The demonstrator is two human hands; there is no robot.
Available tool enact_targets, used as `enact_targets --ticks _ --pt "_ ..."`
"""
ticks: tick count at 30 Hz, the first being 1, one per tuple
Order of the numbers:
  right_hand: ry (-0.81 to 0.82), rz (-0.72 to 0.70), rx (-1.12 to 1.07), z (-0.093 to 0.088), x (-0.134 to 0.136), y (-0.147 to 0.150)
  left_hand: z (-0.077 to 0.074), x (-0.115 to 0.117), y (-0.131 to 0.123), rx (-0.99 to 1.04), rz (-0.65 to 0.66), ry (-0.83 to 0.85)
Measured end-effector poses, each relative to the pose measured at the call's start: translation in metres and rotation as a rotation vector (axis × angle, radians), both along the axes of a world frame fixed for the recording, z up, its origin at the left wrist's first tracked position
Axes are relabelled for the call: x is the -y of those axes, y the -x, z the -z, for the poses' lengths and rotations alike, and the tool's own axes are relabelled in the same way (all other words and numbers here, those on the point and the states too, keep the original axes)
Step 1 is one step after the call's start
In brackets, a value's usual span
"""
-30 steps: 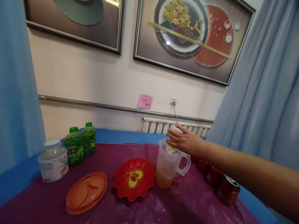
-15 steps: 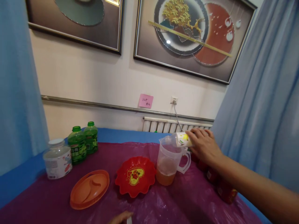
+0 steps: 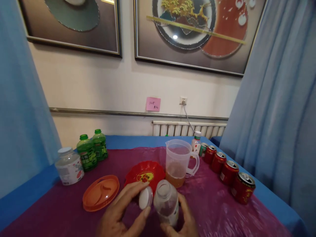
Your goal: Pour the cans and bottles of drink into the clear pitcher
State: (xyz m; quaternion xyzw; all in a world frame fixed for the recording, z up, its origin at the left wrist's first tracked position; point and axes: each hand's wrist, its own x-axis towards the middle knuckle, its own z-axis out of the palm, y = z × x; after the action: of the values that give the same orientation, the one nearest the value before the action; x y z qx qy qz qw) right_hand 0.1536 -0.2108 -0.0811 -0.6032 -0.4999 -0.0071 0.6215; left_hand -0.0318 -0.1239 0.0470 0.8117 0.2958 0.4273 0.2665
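Observation:
My left hand point(image 3: 124, 210) pinches a white cap point(image 3: 145, 198) between thumb and fingers, its flat face toward me. Just to the right, my right hand point(image 3: 184, 219) is wrapped round a clear bottle point(image 3: 166, 200), uncapped and upright or slightly tilted, with a label low on its side. Cap and bottle mouth are close together but apart. Behind the bottle stands a translucent measuring jug point(image 3: 179, 158), with amber liquid in its lower part and its handle to the right. A red scalloped plate point(image 3: 130, 172) lies partly hidden behind my left hand and the bottle.
At left are an orange lid-like dish point(image 3: 101, 192), a clear jar point(image 3: 69, 166) with a white lid, and two green bottles point(image 3: 86, 153). Several red cans point(image 3: 229, 172), a green can point(image 3: 203, 149) and a small white-capped bottle point(image 3: 196, 141) line the right. Purple plastic sheeting point(image 3: 214, 214) covers the table.
My right hand has brought the bottle from its tipped position over the jug down to the front. My left hand has risen into view with the cap. The cans now show fully.

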Motion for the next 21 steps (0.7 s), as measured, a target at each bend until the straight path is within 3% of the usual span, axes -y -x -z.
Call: enact_targets --ticks 4,11,16,21 --pt "0.003 0.037 -0.012 0.014 -0.007 0.007 -0.017 0.004 -0.019 -0.085 0.048 -0.147" --pt "0.008 0.125 0.113 0.037 -0.005 0.003 -0.039 0.008 -0.027 -0.229 0.133 -0.18" --pt "0.068 0.125 0.141 0.038 -0.004 0.004 -0.056 0.01 -0.031 -0.351 0.156 -0.155" --pt "0.017 0.085 0.107 0.038 -0.005 -0.003 -0.06 0.01 -0.032 -0.306 0.18 -0.094"
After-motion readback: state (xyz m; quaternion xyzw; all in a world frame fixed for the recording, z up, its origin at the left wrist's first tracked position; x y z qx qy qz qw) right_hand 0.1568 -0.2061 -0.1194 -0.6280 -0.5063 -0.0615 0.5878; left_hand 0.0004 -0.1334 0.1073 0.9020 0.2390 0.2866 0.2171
